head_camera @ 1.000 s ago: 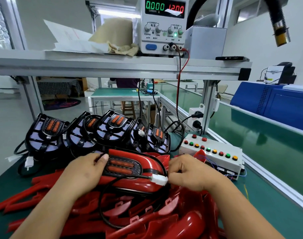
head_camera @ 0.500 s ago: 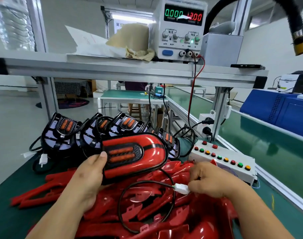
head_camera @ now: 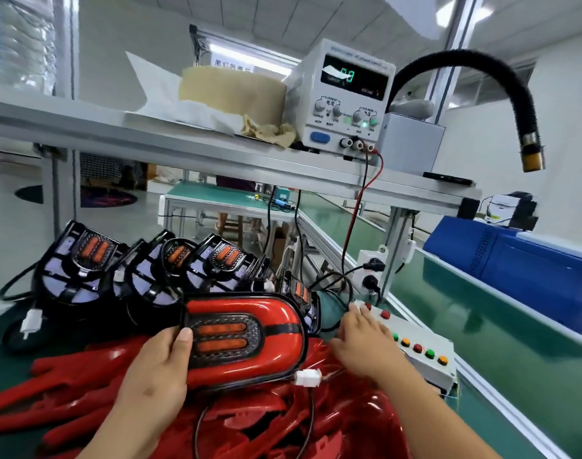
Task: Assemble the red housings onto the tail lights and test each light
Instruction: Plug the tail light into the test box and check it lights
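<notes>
My left hand (head_camera: 157,369) grips an assembled tail light (head_camera: 249,339), red housing around a black lens with two orange bars, held above the pile of red housings (head_camera: 84,392). Its black cable ends in a white connector (head_camera: 307,377) joined to thin wires from the test box. My right hand (head_camera: 365,342) rests with straight fingers on the white button box (head_camera: 425,356), over its left end near the red buttons. Several bare black tail lights (head_camera: 84,270) stand in a row behind.
A power supply (head_camera: 345,101) sits on the shelf above, with red and black leads running down to the bench. A black flexible hose (head_camera: 514,94) hangs at upper right. A socket block (head_camera: 370,276) stands by the post. A blue case (head_camera: 514,266) lies at right.
My right hand has let go of the white connector, which is now plugged in, and moved up onto the button box. The power supply display has changed from its earlier reading.
</notes>
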A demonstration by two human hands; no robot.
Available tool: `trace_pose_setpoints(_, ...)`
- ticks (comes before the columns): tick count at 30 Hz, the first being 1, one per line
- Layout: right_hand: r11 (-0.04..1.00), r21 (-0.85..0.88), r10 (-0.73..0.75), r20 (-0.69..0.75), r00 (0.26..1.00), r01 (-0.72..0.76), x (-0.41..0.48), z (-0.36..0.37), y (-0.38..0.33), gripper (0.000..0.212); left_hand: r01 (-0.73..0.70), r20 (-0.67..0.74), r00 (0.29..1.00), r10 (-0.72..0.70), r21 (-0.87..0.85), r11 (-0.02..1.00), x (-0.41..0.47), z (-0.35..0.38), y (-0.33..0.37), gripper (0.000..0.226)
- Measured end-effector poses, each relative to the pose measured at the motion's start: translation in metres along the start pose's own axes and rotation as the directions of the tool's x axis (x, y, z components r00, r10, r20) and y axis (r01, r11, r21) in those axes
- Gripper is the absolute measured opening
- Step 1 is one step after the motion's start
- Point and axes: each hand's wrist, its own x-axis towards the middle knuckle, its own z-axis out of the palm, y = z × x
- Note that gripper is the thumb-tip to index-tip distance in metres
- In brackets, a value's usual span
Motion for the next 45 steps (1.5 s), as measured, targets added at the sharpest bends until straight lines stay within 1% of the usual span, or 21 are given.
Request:
trace_pose_setpoints(2,1.000,-0.015,0.023,0.009,1.000,-0.023,0.007,0.007,-0.004,0.060,-0.024,0.001,1.000,0.024,0.020,1.000,0.001,0.000,-0.001,0.029)
trace_pose_setpoints(6,0.995,-0.012,0.096,-0.046,0.994,-0.097,0.013,0.014,-0.005,0.067,-0.033,-0.002,0.999,0.033,0.042,0.999,0.004,0.001,-0.004,0.027)
trace_pose_setpoints(9,0.995,-0.014,0.101,-0.033,0.994,-0.101,0.015,0.019,-0.005,0.070,-0.048,-0.001,0.999,0.048,0.070,0.996,0.005,0.003,-0.008,0.027)
trace_pose_setpoints(12,0.993,-0.049,0.103,-0.029,0.994,-0.105,0.017,0.021,-0.004,0.075,-0.065,-0.035,0.997,0.069,0.092,0.994,0.007,0.005,-0.013,0.032)
trace_pose_setpoints(15,0.991,-0.087,0.103,-0.019,0.994,-0.105,0.016,0.022,-0.005,0.079,-0.058,-0.036,0.998,0.060,0.062,0.996,0.007,0.005,-0.014,0.032)
trace_pose_setpoints(19,0.989,-0.090,0.116,-0.022,0.993,-0.118,0.016,0.024,-0.006,0.078,-0.059,-0.029,0.998,0.060,0.002,0.998,0.007,0.005,-0.016,0.033)
trace_pose_setpoints(23,0.989,-0.080,0.125,-0.014,0.992,-0.126,0.014,0.025,-0.005,0.078,-0.054,-0.008,0.999,0.054,-0.005,0.999,0.006,0.005,-0.018,0.034)
trace_pose_setpoints(28,0.991,-0.042,0.123,-0.038,0.992,-0.125,0.013,0.028,-0.004,0.077,-0.034,-0.008,0.999,0.034,-0.089,0.995,0.003,0.004,-0.010,0.023)
trace_pose_setpoints(30,0.992,-0.031,0.121,-0.042,0.992,-0.122,0.013,0.029,-0.004,0.074,-0.023,0.009,1.000,0.024,-0.112,0.993,0.001,0.004,-0.007,0.023)
trace_pose_setpoints(34,0.992,-0.047,0.118,-0.048,0.992,-0.120,0.015,0.030,-0.003,0.073,-0.027,0.039,0.999,0.032,-0.112,0.993,0.001,0.003,-0.008,0.021)
trace_pose_setpoints(36,0.992,-0.057,0.111,-0.047,0.993,-0.113,0.015,0.030,-0.003,0.073,-0.032,0.035,0.999,0.036,-0.116,0.993,0.003,0.004,-0.012,0.020)
trace_pose_setpoints(41,0.992,-0.062,0.108,-0.017,0.994,-0.109,0.018,0.030,-0.002,0.074,-0.079,-0.047,0.996,0.073,-0.135,0.988,0.008,0.008,-0.022,0.028)
trace_pose_setpoints(45,0.992,-0.061,0.112,-0.017,0.994,-0.113,0.018,0.030,-0.002,0.076,-0.076,-0.033,0.997,0.072,-0.145,0.986,0.011,0.010,-0.027,0.027)
